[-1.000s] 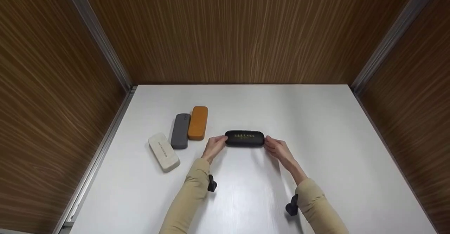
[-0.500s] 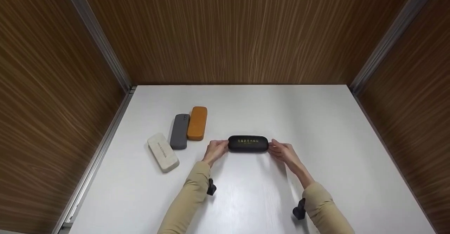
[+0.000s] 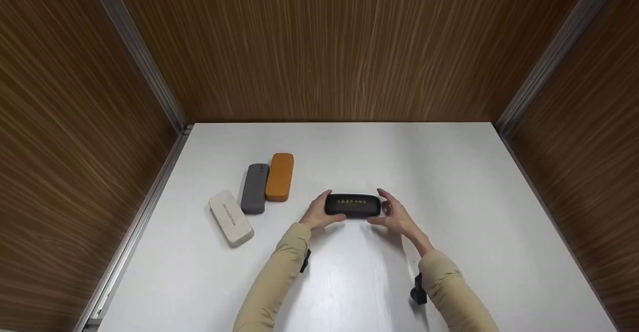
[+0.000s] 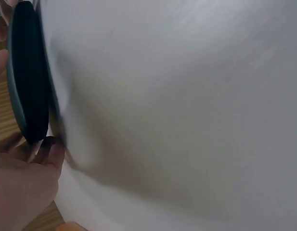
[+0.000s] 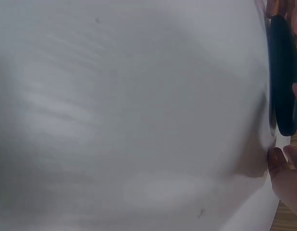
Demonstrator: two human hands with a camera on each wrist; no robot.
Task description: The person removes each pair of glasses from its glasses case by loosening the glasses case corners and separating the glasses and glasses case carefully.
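A black glasses case [image 3: 352,206] with gold lettering on its top lies crosswise near the middle of the white table. My left hand [image 3: 316,213] wraps its left end, thumb along the near side and fingers round the end. In the left wrist view, the fingers [image 4: 51,153] meet the tip of the dark case [image 4: 30,72]. Around the other end my right hand [image 3: 395,217] is spread, thumb in front and index finger behind. A small gap shows between the right fingers [image 5: 278,161] and the case [image 5: 284,77] in the right wrist view.
To the left lie three more glasses cases: an orange one [image 3: 280,177] beside a grey one [image 3: 255,188], and a cream one [image 3: 231,218] slanted nearer. Wood-grain panels [image 3: 319,47] enclose the white table [image 3: 474,187] at the back and sides.
The black case has shifted slightly toward me and right since the first frame. Both hands have gone from pinching its ends to spreading thumb and fingers around them.
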